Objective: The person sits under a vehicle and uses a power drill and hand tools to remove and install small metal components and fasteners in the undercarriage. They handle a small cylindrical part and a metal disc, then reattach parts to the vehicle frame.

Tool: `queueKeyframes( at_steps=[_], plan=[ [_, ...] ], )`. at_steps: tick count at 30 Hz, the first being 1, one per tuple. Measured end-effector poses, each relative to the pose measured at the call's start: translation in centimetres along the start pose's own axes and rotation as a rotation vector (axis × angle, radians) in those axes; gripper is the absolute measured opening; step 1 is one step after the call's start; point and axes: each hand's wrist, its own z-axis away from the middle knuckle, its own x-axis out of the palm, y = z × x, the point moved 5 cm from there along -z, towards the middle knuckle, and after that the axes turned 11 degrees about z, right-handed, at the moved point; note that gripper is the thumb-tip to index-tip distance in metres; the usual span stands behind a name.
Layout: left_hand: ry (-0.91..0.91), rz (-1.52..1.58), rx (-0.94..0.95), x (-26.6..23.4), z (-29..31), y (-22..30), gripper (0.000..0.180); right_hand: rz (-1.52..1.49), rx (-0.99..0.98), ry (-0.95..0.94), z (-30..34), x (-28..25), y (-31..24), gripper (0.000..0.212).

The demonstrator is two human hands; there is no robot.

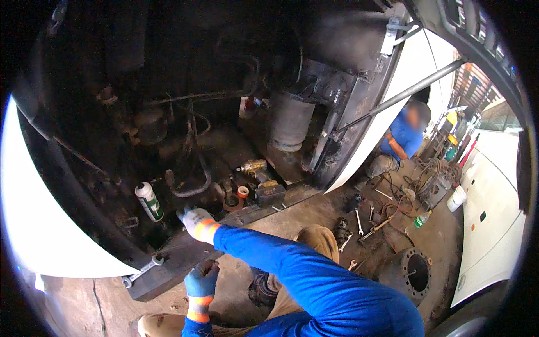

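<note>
My right hand [195, 221], in a pale glove with an orange band, lies flat on the dark sill [185, 255] of an open, grimy engine bay. Its fingers point left toward a white spray can with a green label [149, 201], which stands a short way off. My left hand [201, 282], in a blue glove with an orange cuff, is raised against the sill's lower edge with its fingers curled. Whether it grips anything is unclear. A silver wrench [142, 271] lies on the sill to the left of it.
A yellow impact wrench [254, 167], a black box [270, 192] and a tape roll [242, 191] sit inside the bay by a grey cylinder [289, 121]. On the floor are loose wrenches [359, 222], a brake drum [410, 272], hoses and a green bottle [421, 220]. A crouching person in blue [400, 140] works at right.
</note>
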Motion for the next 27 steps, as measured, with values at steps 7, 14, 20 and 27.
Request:
queueKeyframes(
  at_steps=[7,14,20,27],
  plan=[
    [0.024,0.178,-0.036,-1.2,2.9,-0.3,0.005,-0.229,0.040,-0.072,14.9,-15.7,6.4,0.037],
    [0.147,0.604,-0.271,-0.8,3.4,-2.5,0.014,-1.071,1.012,0.612,36.9,-6.2,27.8,0.027],
    [0.061,0.558,-0.436,0.5,3.6,-5.5,0.026,-0.557,0.986,-0.618,60.6,20.5,18.6,0.021],
    [-0.109,0.510,-0.677,4.2,-0.2,-7.9,0.019,-0.805,1.310,-0.804,62.8,18.8,11.6,0.023]
  ],
)
